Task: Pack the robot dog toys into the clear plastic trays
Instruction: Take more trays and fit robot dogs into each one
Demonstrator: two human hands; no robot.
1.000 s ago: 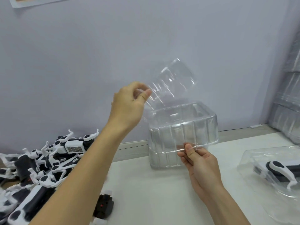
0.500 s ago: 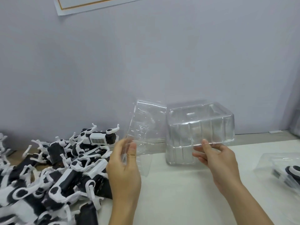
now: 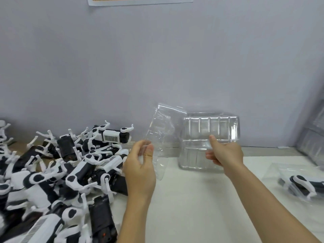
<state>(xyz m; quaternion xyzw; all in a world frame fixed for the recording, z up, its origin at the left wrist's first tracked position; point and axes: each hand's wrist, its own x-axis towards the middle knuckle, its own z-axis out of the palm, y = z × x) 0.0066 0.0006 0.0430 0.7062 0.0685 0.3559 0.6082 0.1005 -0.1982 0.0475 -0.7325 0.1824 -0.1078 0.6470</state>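
White and smooth, the counter [image 3: 201,199] is stretching from the near edge back to a pale lavender wall [image 3: 157,58]. Nearest on the left, a heap of robot dog toys [image 3: 57,176] is sprawling over the counter, each one a glossy black-and-white plastic body with thin white bent legs sticking up at odd angles (a few are showing barcode stickers on their flanks). On the near right, another robot dog toy [image 3: 303,186] is lying inside a clear plastic tray [image 3: 280,171], its black and white blurred through the film.

Further in, the left hand [image 3: 140,165] is pinching a single clear tray [image 3: 161,135] at its lower edge, thumb and fingers clamped together on the thin sheet; the tray is being held nearly upright in the air beside the toy heap, and its moulded hollows are catching faint highlights. To its right, the right hand [image 3: 224,155] is gripping the front of a stack of clear trays [image 3: 210,135], the thumb on top of a rim and the fingers curled underneath. The stack is sitting on the counter near the wall, boxy with rounded corners and vertical ribs down its sides.

Beyond, more translucent plastic [image 3: 313,137] is standing at the far right, and the lower edge of a paper sheet [image 3: 140,0] is hanging on the wall.
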